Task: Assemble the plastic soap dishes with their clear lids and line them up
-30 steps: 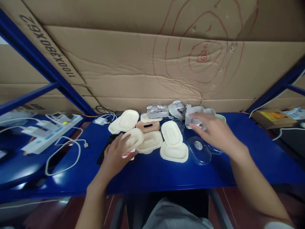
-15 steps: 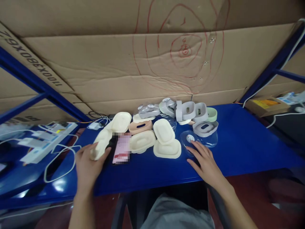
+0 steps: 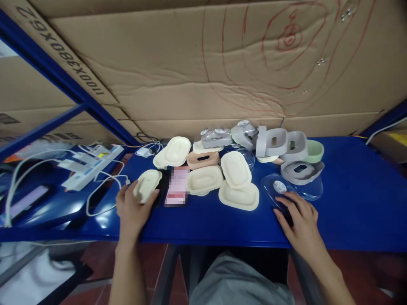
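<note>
A: Head view. What's in play?
B: Left hand (image 3: pixel 135 209) on a cream tray (image 3: pixel 148 185), left of the table's (image 3: pixel 352 203) middle. Right hand (image 3: pixel 300 218) on a clear cover (image 3: pixel 273 192), right of middle, by the near edge.
A: Look?
B: Tray: matte, shallow, oval, tilted. Cover: see-through, rounded, round white sticker (image 3: pixel 280 187) on top.
A: Grip?
B: Left: thumb on one side, fingers on the other, spread about the tray's width, has hold of its near end. Right: loosely curled, fingertips on the cover; can't tell if it pinches.
A: Around them?
B: Black slab (image 3: pixel 161 189) tight against the tray's right side, then a phone (image 3: pixel 177 186), screen lit, partly pixelated. White cable (image 3: pixel 104 208) loops left of the left hand. Overlapping cream lids (image 3: pixel 238 197) mid-table, peach box (image 3: pixel 203 159) behind.
A: Blocking anything?
B: Slab and phone sit between tray and lids. Grey holder (image 3: pixel 300 173) sits just behind the cover on the right, partly over a second clear cover (image 3: pixel 310 191).
</note>
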The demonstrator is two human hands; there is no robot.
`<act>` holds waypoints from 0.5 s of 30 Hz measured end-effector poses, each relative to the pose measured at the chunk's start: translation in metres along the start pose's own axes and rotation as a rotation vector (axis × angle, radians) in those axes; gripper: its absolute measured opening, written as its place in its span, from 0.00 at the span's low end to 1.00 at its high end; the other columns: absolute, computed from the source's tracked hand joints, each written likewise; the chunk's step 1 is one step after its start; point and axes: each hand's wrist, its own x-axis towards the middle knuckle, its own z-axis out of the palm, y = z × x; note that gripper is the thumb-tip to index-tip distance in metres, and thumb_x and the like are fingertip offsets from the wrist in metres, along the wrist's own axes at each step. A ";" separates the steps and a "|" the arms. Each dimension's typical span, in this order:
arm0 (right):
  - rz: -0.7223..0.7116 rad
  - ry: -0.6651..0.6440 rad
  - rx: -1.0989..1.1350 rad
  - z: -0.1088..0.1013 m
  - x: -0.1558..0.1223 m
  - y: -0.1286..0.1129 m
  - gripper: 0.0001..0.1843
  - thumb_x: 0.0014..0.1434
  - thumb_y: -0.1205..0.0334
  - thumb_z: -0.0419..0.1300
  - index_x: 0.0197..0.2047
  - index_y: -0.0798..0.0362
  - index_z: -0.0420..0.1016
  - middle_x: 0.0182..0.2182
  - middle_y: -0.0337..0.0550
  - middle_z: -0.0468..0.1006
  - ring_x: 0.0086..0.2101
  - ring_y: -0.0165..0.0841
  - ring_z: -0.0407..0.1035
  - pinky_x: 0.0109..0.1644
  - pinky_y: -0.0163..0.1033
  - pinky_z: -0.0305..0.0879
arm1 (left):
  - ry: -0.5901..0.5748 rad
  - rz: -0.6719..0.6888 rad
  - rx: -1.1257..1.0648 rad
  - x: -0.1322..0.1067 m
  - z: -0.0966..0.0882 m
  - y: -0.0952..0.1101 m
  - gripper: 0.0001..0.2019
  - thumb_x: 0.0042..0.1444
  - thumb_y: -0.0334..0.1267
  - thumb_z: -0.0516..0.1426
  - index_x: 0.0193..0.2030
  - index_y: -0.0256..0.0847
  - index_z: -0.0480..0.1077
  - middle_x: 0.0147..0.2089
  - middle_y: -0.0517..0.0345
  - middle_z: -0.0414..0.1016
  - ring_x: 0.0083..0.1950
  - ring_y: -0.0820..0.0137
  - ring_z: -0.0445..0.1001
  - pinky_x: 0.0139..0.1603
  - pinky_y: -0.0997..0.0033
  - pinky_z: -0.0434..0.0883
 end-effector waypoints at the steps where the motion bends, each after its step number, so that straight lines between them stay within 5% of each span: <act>1: -0.003 -0.007 -0.003 0.000 0.000 0.000 0.17 0.75 0.52 0.55 0.63 0.43 0.72 0.63 0.53 0.75 0.66 0.54 0.68 0.66 0.61 0.60 | 0.066 -0.021 -0.011 -0.003 -0.001 0.006 0.37 0.64 0.62 0.60 0.73 0.44 0.62 0.75 0.33 0.59 0.80 0.33 0.52 0.76 0.26 0.55; 5: 0.005 -0.018 -0.006 -0.002 0.001 -0.001 0.18 0.75 0.51 0.55 0.63 0.43 0.72 0.63 0.53 0.75 0.66 0.54 0.68 0.66 0.61 0.60 | 0.212 0.045 0.010 -0.023 -0.003 0.046 0.25 0.69 0.57 0.58 0.65 0.46 0.72 0.73 0.40 0.65 0.76 0.42 0.63 0.75 0.38 0.61; 9: 0.017 -0.025 -0.016 -0.002 0.001 -0.001 0.19 0.75 0.49 0.55 0.63 0.43 0.73 0.64 0.53 0.74 0.66 0.55 0.68 0.65 0.62 0.60 | 0.119 0.227 0.149 -0.046 0.007 0.085 0.24 0.70 0.54 0.59 0.67 0.46 0.72 0.72 0.38 0.70 0.72 0.42 0.69 0.75 0.32 0.51; 15: 0.014 -0.025 -0.021 -0.001 0.001 -0.001 0.18 0.75 0.48 0.55 0.63 0.41 0.72 0.64 0.53 0.74 0.65 0.56 0.68 0.64 0.63 0.61 | 0.079 0.251 0.189 -0.053 0.019 0.092 0.21 0.70 0.53 0.59 0.64 0.49 0.76 0.76 0.38 0.64 0.75 0.41 0.64 0.75 0.31 0.46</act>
